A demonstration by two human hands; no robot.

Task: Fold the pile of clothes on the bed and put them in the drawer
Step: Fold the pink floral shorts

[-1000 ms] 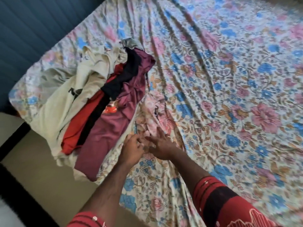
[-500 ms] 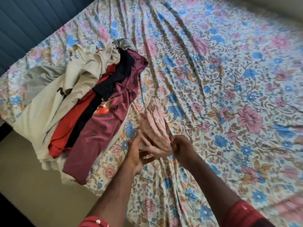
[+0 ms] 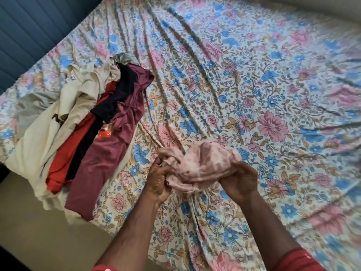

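A bunched pink patterned garment (image 3: pixel 201 165) is lifted just above the floral bed sheet (image 3: pixel 254 94). My left hand (image 3: pixel 159 178) grips its left end and my right hand (image 3: pixel 239 179) grips its right end, fingers curled into the cloth. The pile of clothes (image 3: pixel 88 122) lies at the bed's left edge: a cream garment, a red one, a black one and a maroon one (image 3: pixel 101 165) on top, partly hanging over the edge. No drawer is in view.
A dark blue panelled wall (image 3: pixel 39 26) runs behind the bed at the upper left. Beige floor (image 3: pixel 39 231) lies below the bed's left edge. The wrinkled sheet stretches wide to the right of my hands.
Both hands have taken hold of the pink garment and raised it off the sheet, then spread apart so it now bunches between them. The view has shifted slightly.
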